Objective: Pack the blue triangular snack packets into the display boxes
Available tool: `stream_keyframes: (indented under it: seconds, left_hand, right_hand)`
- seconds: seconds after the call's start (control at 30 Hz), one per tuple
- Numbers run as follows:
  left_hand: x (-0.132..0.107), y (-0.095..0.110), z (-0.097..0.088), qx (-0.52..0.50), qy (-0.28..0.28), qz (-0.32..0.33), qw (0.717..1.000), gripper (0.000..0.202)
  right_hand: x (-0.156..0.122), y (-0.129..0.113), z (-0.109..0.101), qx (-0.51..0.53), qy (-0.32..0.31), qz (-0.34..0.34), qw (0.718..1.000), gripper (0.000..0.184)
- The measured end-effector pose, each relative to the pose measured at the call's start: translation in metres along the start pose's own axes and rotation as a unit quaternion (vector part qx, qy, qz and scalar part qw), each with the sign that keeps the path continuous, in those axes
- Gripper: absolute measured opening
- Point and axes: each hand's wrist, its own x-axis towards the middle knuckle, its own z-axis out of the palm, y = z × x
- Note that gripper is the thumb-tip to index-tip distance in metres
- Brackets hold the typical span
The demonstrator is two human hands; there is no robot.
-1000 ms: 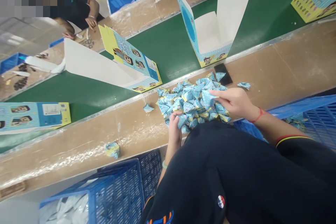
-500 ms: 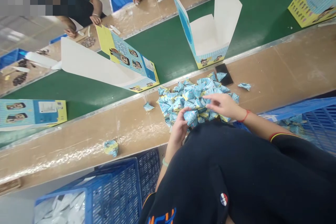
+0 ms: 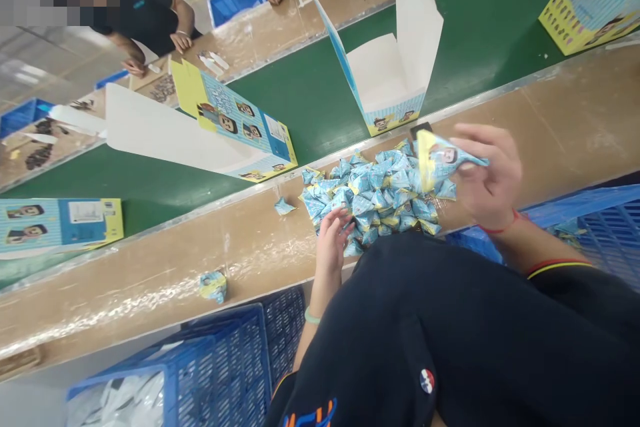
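A pile of small blue and yellow triangular packets lies on the brown bench in front of me. My right hand is raised above the pile's right side and grips one packet between its fingers. My left hand rests at the pile's near left edge, fingers curled on the packets there. An open blue and yellow carton stands on the green conveyor belt just beyond the pile.
Another open carton lies on the belt at left, a flat one farther left, one more at top right. Loose packets lie on the bench. Blue crates sit below. Other people's hands work across the belt.
My right hand has lifted up and to the right off the pile with one packet in it. My left hand has let go of the packet it held and stays at the pile's edge.
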Motion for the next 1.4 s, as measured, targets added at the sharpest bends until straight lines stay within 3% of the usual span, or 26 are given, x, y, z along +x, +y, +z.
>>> stream_keyframes:
  seconds: [0.13,0.23,0.3,0.37,0.43,0.53,0.63,0.7,0.77,0.8,0.87,0.93,0.97,1.07,1.23,1.33,1.4]
  left_hand:
    - [0.004,0.000,-0.005,-0.016,0.038,0.020,0.999,0.035]
    - [0.003,-0.001,-0.004,-0.032,0.047,0.015,0.998,0.034]
    - [0.003,-0.002,-0.003,-0.037,0.049,0.007,0.998,0.034]
    - [0.003,-0.004,-0.003,-0.037,0.053,0.001,0.998,0.034]
    - [0.005,-0.006,-0.002,-0.038,0.053,0.001,0.998,0.035]
    - [0.007,-0.010,-0.004,-0.033,0.051,0.010,0.998,0.038]
    - [0.009,-0.014,-0.008,-0.024,0.060,0.018,0.998,0.040]
    - [0.011,-0.017,-0.012,-0.029,0.076,0.017,0.997,0.040]
    - [0.014,-0.020,-0.015,-0.041,0.093,0.008,0.995,0.040]
    - [0.016,-0.020,-0.015,-0.045,0.098,0.004,0.994,0.041]
    - [0.020,-0.021,-0.013,-0.049,0.097,0.001,0.994,0.042]
    - [0.023,-0.020,-0.009,-0.049,0.087,0.002,0.995,0.046]
    - [0.024,-0.020,-0.007,-0.049,0.082,0.002,0.995,0.047]
    - [0.025,-0.019,-0.003,-0.051,0.083,0.006,0.995,0.049]
    - [0.024,-0.022,-0.008,-0.047,0.112,-0.019,0.992,0.052]
    - [0.026,-0.024,-0.020,-0.028,0.135,-0.035,0.990,0.051]
    - [0.027,-0.025,-0.031,-0.002,0.162,-0.028,0.986,0.051]
  right_hand:
    - [-0.009,0.016,0.006,-0.015,-0.045,-0.020,0.999,0.027]
    - [-0.033,0.042,0.024,-0.041,-0.206,-0.005,0.978,0.025]
    - [-0.050,0.060,0.040,-0.074,-0.333,0.031,0.939,0.026]
    - [-0.063,0.072,0.058,-0.119,-0.408,0.085,0.901,0.027]
    - [-0.071,0.079,0.074,-0.153,-0.441,0.121,0.876,0.028]
    - [-0.075,0.081,0.087,-0.166,-0.443,0.148,0.868,0.026]
    - [-0.069,0.082,0.081,-0.118,-0.448,0.133,0.876,0.026]
    - [-0.054,0.084,0.073,-0.066,-0.459,0.102,0.880,0.036]
    - [-0.028,0.087,0.067,-0.012,-0.426,0.099,0.899,0.047]
    - [-0.011,0.088,0.067,0.021,-0.372,0.125,0.920,0.050]
    - [0.026,0.091,0.073,0.118,-0.205,0.214,0.948,0.054]
    - [0.062,0.093,0.085,0.233,-0.063,0.295,0.925,0.055]
    - [0.076,0.095,0.090,0.275,-0.034,0.318,0.907,0.055]
    - [0.098,0.101,0.100,0.329,-0.036,0.367,0.869,0.055]
    - [0.077,0.119,0.095,0.325,-0.012,0.420,0.847,0.046]
    - [0.054,0.131,0.090,0.310,-0.018,0.426,0.850,0.039]
    - [0.034,0.136,0.089,0.269,-0.043,0.413,0.869,0.035]
